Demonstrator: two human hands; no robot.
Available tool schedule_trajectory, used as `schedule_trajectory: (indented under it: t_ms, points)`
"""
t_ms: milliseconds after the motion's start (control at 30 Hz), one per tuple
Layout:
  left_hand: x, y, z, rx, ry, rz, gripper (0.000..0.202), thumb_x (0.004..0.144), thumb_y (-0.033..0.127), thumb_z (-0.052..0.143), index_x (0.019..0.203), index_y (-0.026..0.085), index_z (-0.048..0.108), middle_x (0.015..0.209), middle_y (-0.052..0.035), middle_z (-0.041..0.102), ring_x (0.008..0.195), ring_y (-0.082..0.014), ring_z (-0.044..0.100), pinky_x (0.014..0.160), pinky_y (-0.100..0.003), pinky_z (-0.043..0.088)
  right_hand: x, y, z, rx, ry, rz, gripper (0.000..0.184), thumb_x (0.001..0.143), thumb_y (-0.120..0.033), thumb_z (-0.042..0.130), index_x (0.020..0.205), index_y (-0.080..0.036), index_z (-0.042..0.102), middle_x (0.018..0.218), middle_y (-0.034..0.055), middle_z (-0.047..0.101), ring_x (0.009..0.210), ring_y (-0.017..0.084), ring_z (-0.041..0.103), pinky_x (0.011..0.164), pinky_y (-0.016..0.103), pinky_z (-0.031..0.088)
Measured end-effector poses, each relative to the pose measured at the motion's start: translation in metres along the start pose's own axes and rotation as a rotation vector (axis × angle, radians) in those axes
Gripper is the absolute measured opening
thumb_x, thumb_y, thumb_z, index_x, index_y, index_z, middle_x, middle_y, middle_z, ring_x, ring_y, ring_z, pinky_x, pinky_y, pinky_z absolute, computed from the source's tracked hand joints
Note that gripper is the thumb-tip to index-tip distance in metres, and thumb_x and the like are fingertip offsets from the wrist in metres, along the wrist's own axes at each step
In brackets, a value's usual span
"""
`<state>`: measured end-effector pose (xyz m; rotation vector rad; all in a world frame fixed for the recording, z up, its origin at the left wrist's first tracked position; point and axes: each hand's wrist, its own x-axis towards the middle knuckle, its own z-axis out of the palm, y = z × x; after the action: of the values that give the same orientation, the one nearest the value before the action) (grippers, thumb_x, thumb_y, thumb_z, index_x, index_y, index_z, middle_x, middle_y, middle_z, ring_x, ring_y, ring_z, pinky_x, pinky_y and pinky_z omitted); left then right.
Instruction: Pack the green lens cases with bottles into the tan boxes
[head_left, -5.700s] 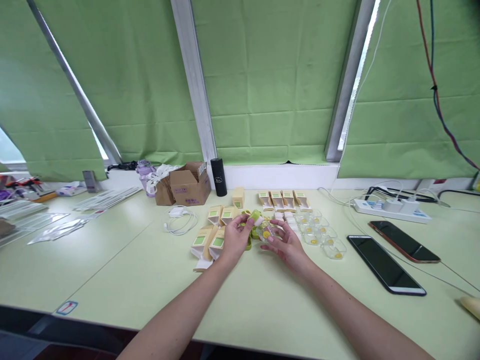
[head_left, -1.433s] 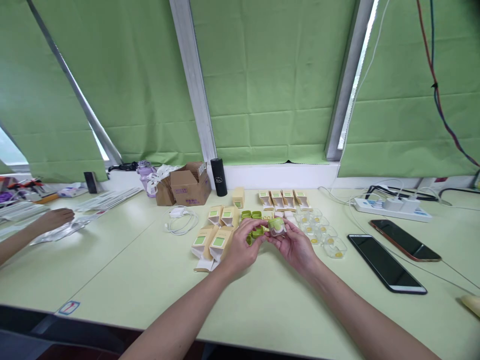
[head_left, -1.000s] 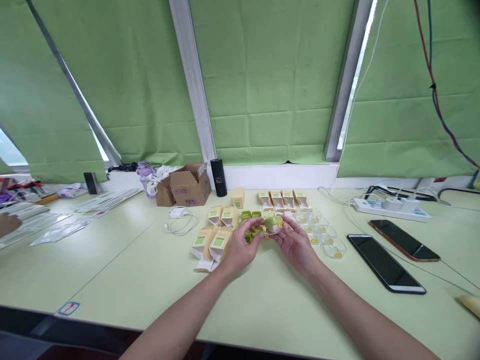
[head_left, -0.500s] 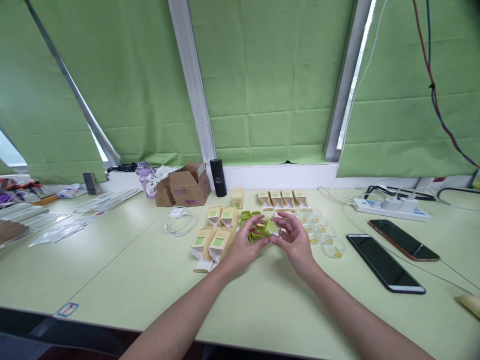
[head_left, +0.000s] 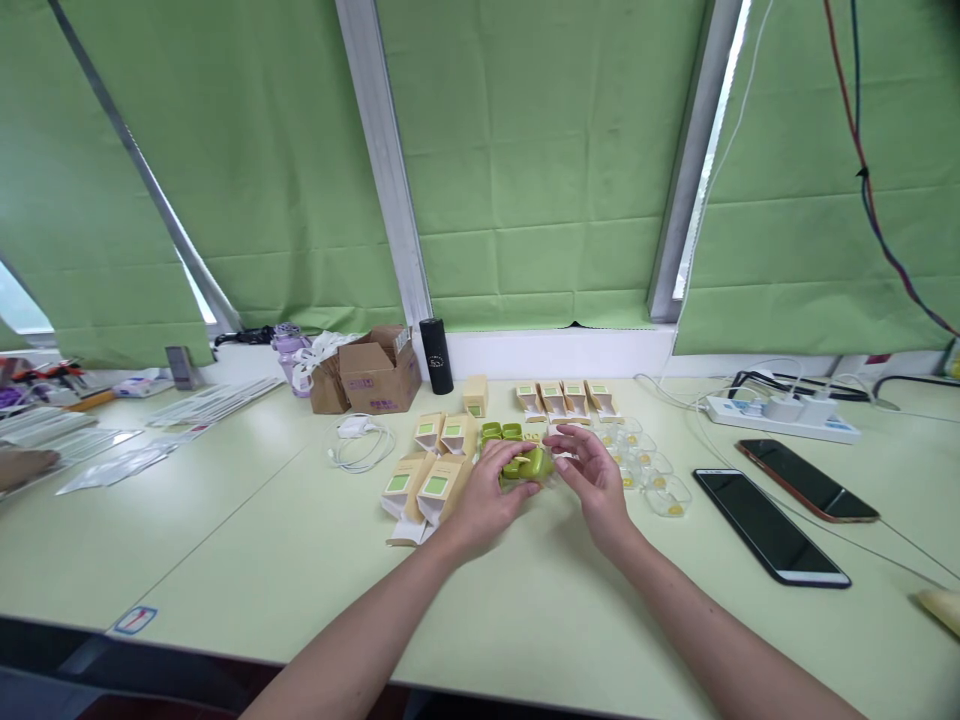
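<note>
head view: the left hand (head_left: 486,495) pinches a green case (head_left: 536,463) over the table (head_left: 315,590), probably to steady it; the right hand (head_left: 596,488), fingers spread, curves beside it, contact unclear. clear containers (head_left: 645,466) sit near the right hand, seemingly for easy reach.

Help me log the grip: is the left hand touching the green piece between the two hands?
Touching. The head view shows the left hand holding the green piece between its thumb and fingers.
</note>
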<state>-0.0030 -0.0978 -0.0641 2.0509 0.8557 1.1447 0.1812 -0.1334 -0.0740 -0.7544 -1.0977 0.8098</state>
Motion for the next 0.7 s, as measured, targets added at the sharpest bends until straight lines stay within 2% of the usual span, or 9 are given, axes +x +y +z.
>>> schedule_trajectory:
  t_ms: [267,700]
  points:
    - [-0.002,-0.003,-0.002,0.195,-0.056,0.068,0.045,0.088,0.028,0.086,0.131,0.026,0.073,0.125,-0.0104,0.069,0.124,-0.0313,0.058,0.108,-0.051,0.051,0.011,0.014,-0.012,-0.063,0.195,0.026,0.036,0.084,-0.048,0.082,0.113,-0.027,0.072,0.098,0.0050,0.076,0.096,0.025,0.068,0.084,0.038,0.051]
    - [-0.005,0.001,0.000,0.428,-0.131,0.177,0.046,0.087,0.033,0.086,0.130,0.025,0.073,0.117,-0.0099,0.072,0.116,-0.0327,0.057,0.103,-0.054,0.049,0.012,0.020,-0.013,-0.076,0.222,0.050,0.034,0.082,-0.046,0.082,0.108,-0.027,0.072,0.089,0.0028,0.072,0.088,0.024,0.066,0.082,0.038,0.050]
